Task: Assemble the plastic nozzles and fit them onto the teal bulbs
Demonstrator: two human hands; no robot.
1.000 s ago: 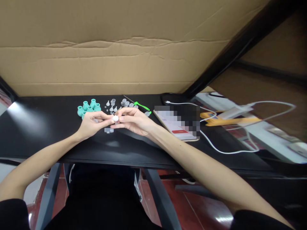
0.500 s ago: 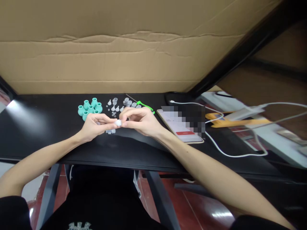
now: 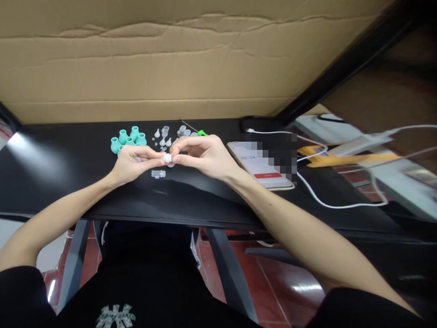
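Observation:
Between my two hands is a small white plastic piece (image 3: pixel 167 157), pinched from both sides. The fingertips of my left hand (image 3: pixel 134 161) close on its left end, and a bit of clear plastic shows among those fingers. From the right, the thumb and forefinger of my right hand (image 3: pixel 202 156) grip the same piece. Just below them on the table lies a clear plastic tube piece (image 3: pixel 159 174). Behind the hands are several small white funnel-shaped pieces (image 3: pixel 163 141) and clear plastic cups (image 3: pixel 183 130), partly hidden by my right hand.
Several teal bulbs (image 3: pixel 123 136) are grouped at the left on the black table (image 3: pixel 64 173). A bright green tool (image 3: pixel 202 133) shows behind my right hand. To the right lie a phone (image 3: pixel 268 175), a white cable (image 3: pixel 317 200) and a yellow object (image 3: pixel 344 160). Cardboard (image 3: pixel 143 68) stands behind.
The view has tilted down slightly, so the scene sits higher at the sides and back. Both hands keep their pinch on the white piece, and the clear tube below shows more fully.

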